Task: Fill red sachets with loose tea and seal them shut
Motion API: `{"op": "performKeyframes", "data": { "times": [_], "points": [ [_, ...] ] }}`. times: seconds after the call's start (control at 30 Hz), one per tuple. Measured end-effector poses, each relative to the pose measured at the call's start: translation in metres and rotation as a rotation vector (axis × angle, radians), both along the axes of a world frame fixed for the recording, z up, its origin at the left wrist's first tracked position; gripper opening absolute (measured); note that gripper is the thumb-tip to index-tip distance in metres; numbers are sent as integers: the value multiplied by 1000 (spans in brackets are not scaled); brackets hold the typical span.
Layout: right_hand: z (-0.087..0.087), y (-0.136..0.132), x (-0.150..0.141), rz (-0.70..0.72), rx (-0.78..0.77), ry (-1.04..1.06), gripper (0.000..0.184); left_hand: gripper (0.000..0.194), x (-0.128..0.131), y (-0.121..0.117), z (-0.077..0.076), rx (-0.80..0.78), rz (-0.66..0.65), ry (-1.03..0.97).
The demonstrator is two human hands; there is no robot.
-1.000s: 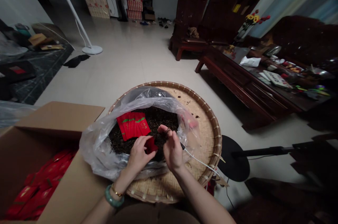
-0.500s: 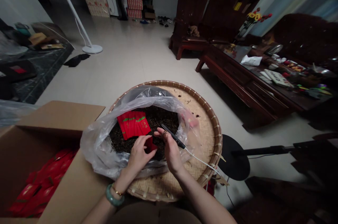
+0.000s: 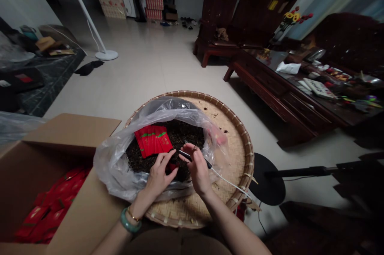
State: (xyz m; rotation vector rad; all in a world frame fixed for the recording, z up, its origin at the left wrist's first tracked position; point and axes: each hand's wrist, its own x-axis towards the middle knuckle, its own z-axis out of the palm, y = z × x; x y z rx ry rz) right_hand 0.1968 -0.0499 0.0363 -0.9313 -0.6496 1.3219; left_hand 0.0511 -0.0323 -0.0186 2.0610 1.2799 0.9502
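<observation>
My left hand [image 3: 159, 173], a jade bangle on its wrist, pinches a small red packet [image 3: 173, 165] over dark dried tea leaves [image 3: 186, 129]. The packet is mostly behind the fingers. My right hand [image 3: 198, 169] is curled round a slim black pen-like device [image 3: 207, 163] with a white cable; its tip points at the packet. A few dark leaves seem to cling to the right fingers. A fanned row of red packets [image 3: 153, 141] with green bands lies on the tea, inside an open clear plastic bag [image 3: 111, 167].
The bag rests on a round woven bamboo tray [image 3: 237, 147]. At the left stands an open cardboard box [image 3: 72, 131] with many red packets [image 3: 45, 211] inside. The white cable [image 3: 229, 183] crosses the tray's right side. A black round stand base [image 3: 267, 179] is beyond it.
My right hand has shifted slightly right, and the black device's tip has swung down and left towards the packet. My left hand stays on the packet, which shows less now.
</observation>
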Motion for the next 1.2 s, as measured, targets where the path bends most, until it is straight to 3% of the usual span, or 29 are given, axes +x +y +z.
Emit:
{"op": "performKeyframes", "data": {
  "times": [0.17, 0.33, 0.53, 0.7, 0.8, 1.03, 1.2],
  "points": [
    [-4, 2, 3, -16, -78, -153, 37, 38, -1, 0, -5, 74, 41, 35],
    [-15, 5, 2, 121, -208, -94, 44, 38, -1, 0, -14, 104, 65, 20],
    [-12, 5, 4, 93, -26, -189, 43, 48, -1, -1, -19, 120, 86, 55],
    [-14, 1, 10, 113, 113, -671, 25, 59, -3, -3, -19, 125, 86, 54],
    [-17, -4, 11, 172, 210, -902, 32, 61, -4, -3, -20, 121, 78, 47],
    [-14, -2, 6, 98, 242, -941, 14, 60, -3, -5, -19, 129, 58, 49],
    [-12, -1, 7, 114, 250, -959, 17, 58, -3, -5, -20, 153, 59, 46]
  ]
}}
